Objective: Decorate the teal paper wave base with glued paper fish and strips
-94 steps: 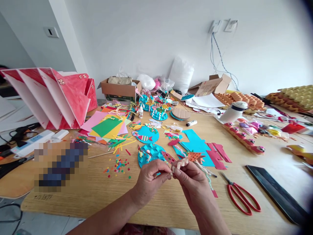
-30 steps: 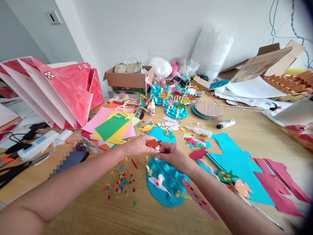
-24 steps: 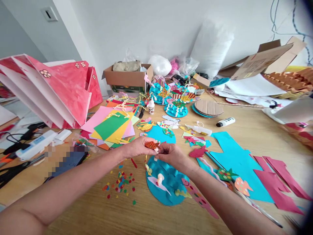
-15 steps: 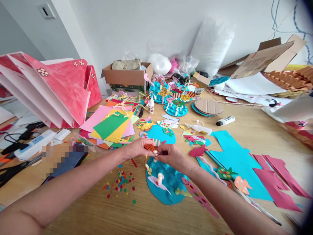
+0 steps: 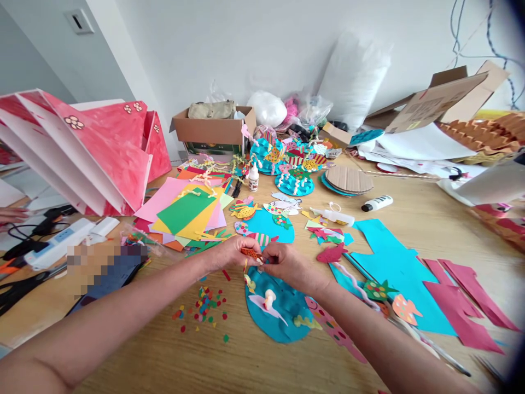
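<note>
My left hand (image 5: 229, 253) and my right hand (image 5: 285, 264) meet over the far edge of a blue woven paper disc (image 5: 283, 313) on the wooden table (image 5: 262, 361). Between their fingertips they pinch a small orange paper fish with dark dots (image 5: 251, 254). Both hands are closed on it. A white twisted-paper piece and small paper fish are stuck on the disc. A pink paper fish (image 5: 334, 335) lies at its right edge, under my right forearm.
Coloured paper sheets (image 5: 186, 212) lie at the left, confetti (image 5: 205, 303) before them. Blue card (image 5: 394, 268) and magenta strips (image 5: 463, 303) lie at the right. Further back stand glue bottles (image 5: 254, 178), finished blue discs (image 5: 294, 184), a cardboard box (image 5: 213, 131) and red-painted panels (image 5: 90, 153).
Since three seconds ago I leaned forward and swapped the white twisted strip for the orange fish. In the last second both hands lowered the fish towards the blue disc.
</note>
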Motion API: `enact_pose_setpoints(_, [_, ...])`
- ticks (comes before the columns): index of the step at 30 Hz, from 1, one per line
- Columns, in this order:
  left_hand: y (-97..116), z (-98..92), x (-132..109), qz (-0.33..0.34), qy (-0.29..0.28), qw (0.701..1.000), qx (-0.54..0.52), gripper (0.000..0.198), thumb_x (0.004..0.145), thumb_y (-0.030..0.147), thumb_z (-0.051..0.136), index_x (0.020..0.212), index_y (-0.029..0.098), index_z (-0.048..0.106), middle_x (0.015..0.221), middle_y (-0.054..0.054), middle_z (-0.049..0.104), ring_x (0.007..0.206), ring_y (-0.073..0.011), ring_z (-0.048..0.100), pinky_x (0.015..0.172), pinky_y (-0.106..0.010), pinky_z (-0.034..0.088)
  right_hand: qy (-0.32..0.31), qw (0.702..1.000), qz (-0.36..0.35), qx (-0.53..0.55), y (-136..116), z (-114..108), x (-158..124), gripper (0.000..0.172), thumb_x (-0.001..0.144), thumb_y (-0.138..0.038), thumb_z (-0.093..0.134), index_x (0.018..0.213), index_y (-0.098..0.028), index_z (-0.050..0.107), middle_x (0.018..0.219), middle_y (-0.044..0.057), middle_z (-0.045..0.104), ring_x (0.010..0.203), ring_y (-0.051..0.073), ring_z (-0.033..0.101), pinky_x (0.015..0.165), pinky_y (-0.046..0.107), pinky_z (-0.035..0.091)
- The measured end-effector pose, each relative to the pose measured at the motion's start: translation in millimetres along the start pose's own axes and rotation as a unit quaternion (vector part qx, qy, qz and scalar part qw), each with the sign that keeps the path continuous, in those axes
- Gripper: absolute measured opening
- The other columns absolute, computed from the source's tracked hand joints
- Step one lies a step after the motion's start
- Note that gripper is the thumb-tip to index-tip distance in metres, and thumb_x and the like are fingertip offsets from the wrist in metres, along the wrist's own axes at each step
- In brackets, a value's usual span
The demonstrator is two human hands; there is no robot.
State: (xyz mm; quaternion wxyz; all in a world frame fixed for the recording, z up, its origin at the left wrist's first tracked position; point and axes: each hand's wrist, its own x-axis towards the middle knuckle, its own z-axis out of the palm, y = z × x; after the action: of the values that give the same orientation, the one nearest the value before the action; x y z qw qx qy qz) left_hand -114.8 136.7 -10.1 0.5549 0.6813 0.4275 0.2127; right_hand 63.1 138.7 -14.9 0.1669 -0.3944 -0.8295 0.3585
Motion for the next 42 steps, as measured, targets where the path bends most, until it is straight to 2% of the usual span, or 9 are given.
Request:
enact_pose_setpoints(6, [0,-0.4,0,0.016,-0.006,0.999,0.039,0.01,0.065,0.02,0.062,0.069,0.013,0.057,0.068,0.001,0.057,0.064,-0.0102,0.05,0.06,-0.02,0.038,0.002,0.999,0.018,0.028,-3,0,0,0.003,0.064,-0.017,0.059,0.062,-0.015,0.058,0.055,-0.006,0.048,0.051,0.006,0.039,0.047,0.018,0.027])
enact_pose_setpoints(11, [0,-1.7,-1,0.028,-0.015,0.996,0.078,0.008,0.066,0.02,0.059,0.069,0.013,0.057,0.067,0.002,0.055,0.061,-0.009,0.048,0.057,-0.019,0.037,0.008,0.999,0.027,0.038,-3,2,0,0.007,0.063,-0.013,0.057,0.057,-0.015,0.053,0.052,-0.007,0.045,0.049,0.006,0.037,0.045,0.018,0.026])
enact_pose_setpoints(16, [0,-1.9,-2,0.015,-0.014,0.999,0.029,0.015,0.065,0.021,0.061,0.075,0.014,0.054,0.07,0.002,0.055,0.064,-0.0098,0.049,0.06,-0.02,0.037,0.005,0.999,0.029,0.042,-2,3,1,0.008,0.062,-0.013,0.058,0.055,-0.016,0.053,0.05,-0.007,0.044,0.049,0.006,0.037,0.045,0.018,0.026])
enact_pose_setpoints(20, [9,-4.0,-4,-0.003,-0.021,1.0,-0.014,0.015,0.066,0.021,0.061,0.076,0.014,0.053,0.071,0.003,0.053,0.067,-0.0098,0.048,0.063,-0.02,0.037,0.0,0.999,0.034,0.043,-3,2,2,0.009,0.063,-0.015,0.058,0.056,-0.016,0.052,0.05,-0.007,0.043,0.048,0.006,0.036,0.044,0.018,0.026])
enact_pose_setpoints(27, [16,-6.3,-7,0.005,-0.026,0.999,0.025,0.015,0.067,0.021,0.062,0.079,0.014,0.057,0.075,0.001,0.055,0.071,-0.0111,0.048,0.065,-0.02,0.037,0.002,0.999,0.039,0.037,0,4,1,0.009,0.063,-0.016,0.059,0.056,-0.016,0.052,0.051,-0.007,0.042,0.049,0.006,0.036,0.044,0.018,0.026])
enact_pose_setpoints(42, [16,-6.4,-8,0.001,-0.036,0.999,-0.021,0.019,0.068,0.023,0.063,0.083,0.015,0.057,0.078,0.002,0.055,0.072,-0.0104,0.05,0.067,-0.02,0.038,-0.004,0.999,0.033,0.033,4,0,-1,0.008,0.063,-0.022,0.064,0.067,-0.016,0.062,0.056,-0.006,0.049,0.052,0.007,0.041,0.047,0.018,0.029])
